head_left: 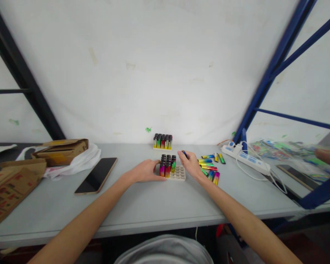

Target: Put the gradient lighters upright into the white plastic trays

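Observation:
My left hand (147, 171) grips the left side of a white tray (182, 178) with rows of round holes. Lighters (167, 168) with black tops and shiny red, purple, yellow and green bodies stand upright in the tray's left part. Bare holes show in its right part. Just above the tray's right end, my right hand (191, 163) is closed around a dark-ended lighter (184, 154); the fingers hide most of it. Several loose, shiny multicoloured lighters (209, 168) lie on the table right of my right hand.
A second tray of upright lighters (162, 141) stands near the wall. A phone (96, 176), cardboard boxes (62, 152) and a white plastic bag (85, 161) lie left. Rightward are a power strip (247, 159), a blue frame post (264, 80) and another person's hand (329, 157).

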Demonstrator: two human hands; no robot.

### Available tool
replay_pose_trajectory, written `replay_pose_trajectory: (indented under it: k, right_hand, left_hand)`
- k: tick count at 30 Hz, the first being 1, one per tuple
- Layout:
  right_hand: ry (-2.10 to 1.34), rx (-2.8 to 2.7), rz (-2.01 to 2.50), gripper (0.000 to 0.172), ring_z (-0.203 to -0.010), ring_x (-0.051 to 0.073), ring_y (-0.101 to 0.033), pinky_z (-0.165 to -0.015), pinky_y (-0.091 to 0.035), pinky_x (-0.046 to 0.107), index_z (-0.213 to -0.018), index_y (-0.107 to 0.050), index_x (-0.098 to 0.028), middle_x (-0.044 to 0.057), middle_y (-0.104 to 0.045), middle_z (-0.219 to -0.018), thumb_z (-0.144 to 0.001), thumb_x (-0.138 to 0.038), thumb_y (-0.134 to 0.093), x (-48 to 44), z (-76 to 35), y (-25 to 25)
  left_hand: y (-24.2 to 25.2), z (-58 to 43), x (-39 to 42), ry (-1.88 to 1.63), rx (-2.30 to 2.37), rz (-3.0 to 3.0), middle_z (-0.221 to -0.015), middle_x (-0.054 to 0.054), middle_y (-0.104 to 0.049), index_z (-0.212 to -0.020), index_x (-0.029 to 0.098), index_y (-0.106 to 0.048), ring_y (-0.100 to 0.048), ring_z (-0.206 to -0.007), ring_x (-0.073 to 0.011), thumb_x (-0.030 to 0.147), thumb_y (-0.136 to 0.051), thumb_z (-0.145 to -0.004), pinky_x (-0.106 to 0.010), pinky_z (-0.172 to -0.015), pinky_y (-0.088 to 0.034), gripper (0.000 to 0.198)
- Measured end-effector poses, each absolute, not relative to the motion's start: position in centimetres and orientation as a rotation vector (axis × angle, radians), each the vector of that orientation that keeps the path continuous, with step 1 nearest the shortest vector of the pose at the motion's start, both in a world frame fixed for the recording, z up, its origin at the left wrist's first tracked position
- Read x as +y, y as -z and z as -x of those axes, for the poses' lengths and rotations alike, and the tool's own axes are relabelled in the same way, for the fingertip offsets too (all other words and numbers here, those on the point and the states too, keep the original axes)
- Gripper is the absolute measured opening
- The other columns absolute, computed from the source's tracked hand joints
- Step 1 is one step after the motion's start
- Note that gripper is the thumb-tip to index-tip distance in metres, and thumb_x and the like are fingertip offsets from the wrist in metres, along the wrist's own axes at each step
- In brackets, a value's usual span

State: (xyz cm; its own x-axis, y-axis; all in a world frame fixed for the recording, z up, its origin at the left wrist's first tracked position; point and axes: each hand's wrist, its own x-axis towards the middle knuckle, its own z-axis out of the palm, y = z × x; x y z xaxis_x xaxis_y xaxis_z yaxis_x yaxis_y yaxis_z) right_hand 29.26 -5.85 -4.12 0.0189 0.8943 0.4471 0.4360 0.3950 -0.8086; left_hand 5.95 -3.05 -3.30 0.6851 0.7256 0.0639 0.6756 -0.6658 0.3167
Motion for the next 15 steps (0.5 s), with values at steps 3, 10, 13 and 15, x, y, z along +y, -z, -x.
replay_pose_trajectory:
  k: [3,10,13,15]
  right_hand:
    - [-0.536,-1.621,1.200,0.048,-0.054,0.011,-0.036,-0.054,-0.027,0.026,-0.059,-0.040,-0.021,-0.004,-0.038,-0.054,-0.091,-0.056,-0.045,-6.00,-29.16,4.01]
    - [-0.535,-1.607,1.188,0.037,-0.053,0.011,-0.036,-0.053,-0.027,0.025,-0.060,-0.038,-0.021,-0.005,-0.038,-0.053,-0.089,-0.042,-0.045,-5.89,-29.23,4.24]
    - [-0.517,-1.612,1.164,0.040,-0.054,0.011,-0.037,-0.053,-0.029,0.024,-0.062,-0.039,-0.021,-0.005,-0.039,-0.054,-0.092,-0.046,-0.045,-5.92,-29.33,4.19]
    - [-0.517,-1.638,1.152,0.040,-0.055,0.011,-0.039,-0.053,-0.031,0.024,-0.068,-0.044,-0.021,-0.005,-0.042,-0.057,-0.094,-0.051,-0.045,-6.14,-29.42,3.93]
  left_hand:
    - [3.34,-5.96,-3.04,-0.265,1.127,-2.634,-0.070,-0.001,-0.063,-0.107,0.019,-0.063,-0.058,-0.061,-0.0212,0.074,-0.062,-0.070,-0.027,-0.054,-0.035,0.065]
    - [3.41,-5.95,-3.01,-0.283,1.132,-2.641,-0.070,-0.001,-0.063,-0.107,0.019,-0.063,-0.057,-0.060,-0.0208,0.073,-0.062,-0.070,-0.027,-0.053,-0.034,0.065]
    - [3.43,-5.97,-3.06,-0.284,1.128,-2.655,-0.069,-0.001,-0.063,-0.106,0.019,-0.063,-0.057,-0.060,-0.0206,0.072,-0.062,-0.071,-0.027,-0.052,-0.033,0.063]
    - [3.48,-6.02,-3.10,-0.285,1.136,-2.661,-0.069,-0.001,-0.063,-0.105,0.019,-0.063,-0.057,-0.060,-0.0206,0.071,-0.063,-0.071,-0.027,-0.053,-0.033,0.062]
